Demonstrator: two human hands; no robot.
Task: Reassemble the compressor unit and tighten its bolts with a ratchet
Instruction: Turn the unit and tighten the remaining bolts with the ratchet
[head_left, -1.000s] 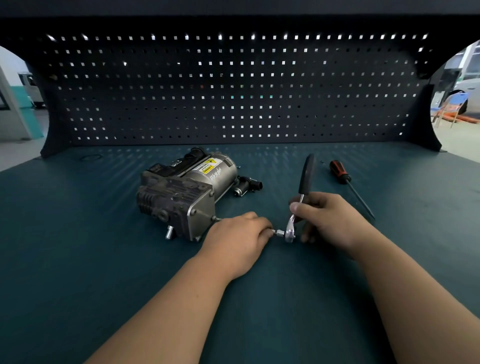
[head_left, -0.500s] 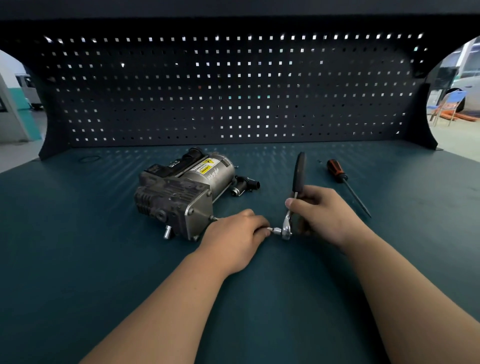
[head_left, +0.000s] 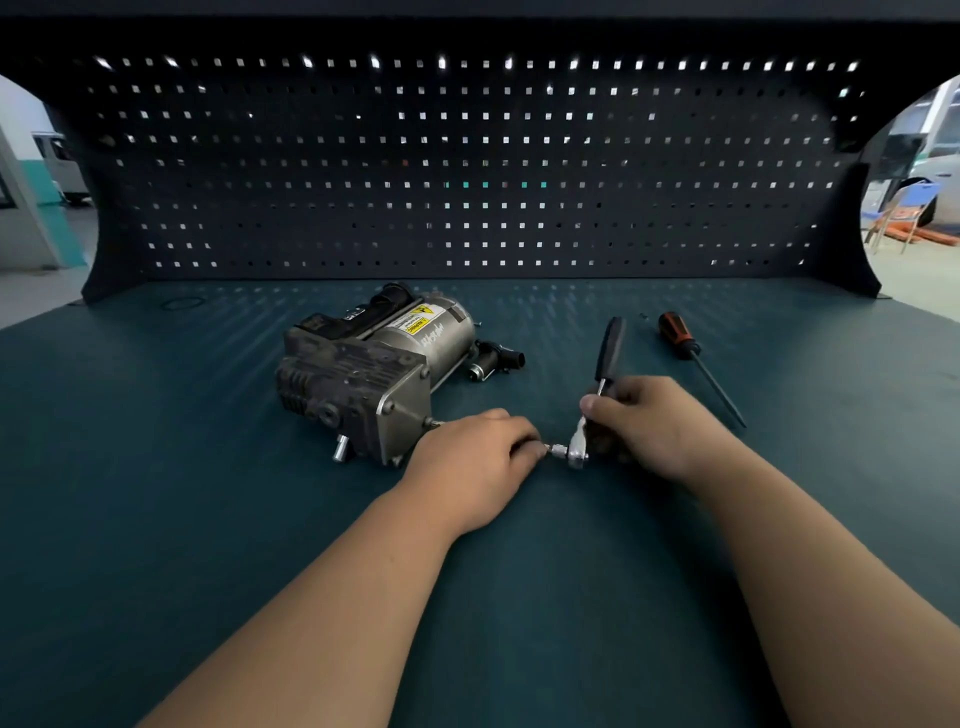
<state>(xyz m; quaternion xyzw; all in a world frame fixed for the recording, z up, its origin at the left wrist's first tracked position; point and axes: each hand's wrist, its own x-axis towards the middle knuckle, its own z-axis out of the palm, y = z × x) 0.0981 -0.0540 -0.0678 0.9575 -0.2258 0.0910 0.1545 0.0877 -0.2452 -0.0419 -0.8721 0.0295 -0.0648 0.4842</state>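
Compressor unit (head_left: 374, 374): lies on its side on the bench top (head_left: 156, 467), left of centre and just beyond the left hand. No tool is on it. A short steel stub (head_left: 340, 453) projects from its near lower corner.
Ratchet (head_left: 609, 348): off the unit, to its right, with the head low near the mat and the black handle pointing away from the person.
Silver socket (head_left: 557, 450): seated at the ratchet head, between the two hands. Whether it is fully home cannot be told.
Left hand (head_left: 467, 462): fingers curled, with the tips pinching the silver socket.
Right hand (head_left: 649, 421): closed round the ratchet shank just above the head, thumb laid along it.
Change over the last second: very little. Both hands keep the same hold, and the ratchet handle has swung only slightly. The compressor unit has not been touched.
Meaning for the task: judged to be tool preparation still, with the socket being fitted or turned on the drive. No bolt has yet been tightened, so the work is at an early stage.
Containers: no tray, box or bin is visible, and the loose items lie directly on the mat.
Loose items: a black fitting (head_left: 493, 361) lies just beside the unit's far end. An orange-handled screwdriver (head_left: 696, 358) lies to the right of the ratchet, apart from it.
Surroundings: a perforated pegboard (head_left: 467, 182) stands behind, with nothing seen hanging on it.
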